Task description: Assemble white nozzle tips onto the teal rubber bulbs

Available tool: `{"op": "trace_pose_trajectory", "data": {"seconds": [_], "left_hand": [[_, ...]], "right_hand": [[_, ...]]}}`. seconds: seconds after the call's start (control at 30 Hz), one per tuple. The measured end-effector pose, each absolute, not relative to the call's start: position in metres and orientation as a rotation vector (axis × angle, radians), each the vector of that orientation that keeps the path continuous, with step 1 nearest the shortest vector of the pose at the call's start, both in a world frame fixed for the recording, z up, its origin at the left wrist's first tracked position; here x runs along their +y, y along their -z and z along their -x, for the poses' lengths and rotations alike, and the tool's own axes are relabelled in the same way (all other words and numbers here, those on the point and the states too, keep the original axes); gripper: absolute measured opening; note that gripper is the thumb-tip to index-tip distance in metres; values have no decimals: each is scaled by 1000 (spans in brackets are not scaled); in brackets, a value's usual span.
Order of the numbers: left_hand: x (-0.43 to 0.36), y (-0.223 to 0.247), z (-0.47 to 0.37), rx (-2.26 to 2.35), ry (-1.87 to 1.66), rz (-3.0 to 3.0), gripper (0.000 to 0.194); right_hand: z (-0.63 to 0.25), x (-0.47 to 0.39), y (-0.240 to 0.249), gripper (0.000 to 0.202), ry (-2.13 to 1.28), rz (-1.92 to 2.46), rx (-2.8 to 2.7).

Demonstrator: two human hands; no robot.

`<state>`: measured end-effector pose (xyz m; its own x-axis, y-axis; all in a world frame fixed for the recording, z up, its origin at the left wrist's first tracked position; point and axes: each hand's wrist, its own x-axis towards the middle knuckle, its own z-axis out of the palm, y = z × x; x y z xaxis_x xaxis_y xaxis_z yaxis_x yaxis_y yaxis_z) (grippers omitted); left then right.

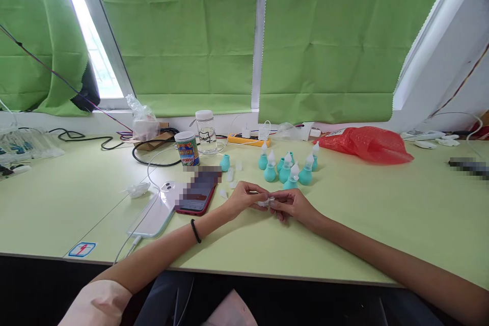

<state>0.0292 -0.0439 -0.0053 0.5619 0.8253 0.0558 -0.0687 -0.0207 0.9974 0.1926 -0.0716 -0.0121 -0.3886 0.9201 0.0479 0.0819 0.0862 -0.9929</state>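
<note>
My left hand (247, 198) and my right hand (289, 205) meet over the table near its front. Between their fingertips is a small clear plastic piece (263, 202), gripped from both sides; its exact shape is partly hidden. Just beyond them stand several turquoise bulbs with clear pointed tips, among them a nasal aspirator (269, 170). A turquoise bulb (225, 163) without a tip stands to the left. Around it lie a few loose translucent pieces, including a small tube (229, 175) and a pointed tip (223, 193).
Left of my hands lie a red-cased phone (198, 196) and a white phone (156, 211) with a cable. Behind them stand a printed can (187, 150) and a clear bottle (206, 135). A power strip (248, 141) and a red plastic bag (364, 145) are at the back.
</note>
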Motion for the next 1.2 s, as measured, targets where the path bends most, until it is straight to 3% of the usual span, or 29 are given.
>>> {"op": "trace_pose_trajectory", "data": {"seconds": [0.5,1.2], "left_hand": [[-42,6,-30,709,-998,-1892,24],[-47,7,-31,889,-940,-2088,22]], "right_hand": [[-195,-68,12,36,-1433,1031,-1491],[-196,-68,15,33,-1416,1039,-1512]]}}
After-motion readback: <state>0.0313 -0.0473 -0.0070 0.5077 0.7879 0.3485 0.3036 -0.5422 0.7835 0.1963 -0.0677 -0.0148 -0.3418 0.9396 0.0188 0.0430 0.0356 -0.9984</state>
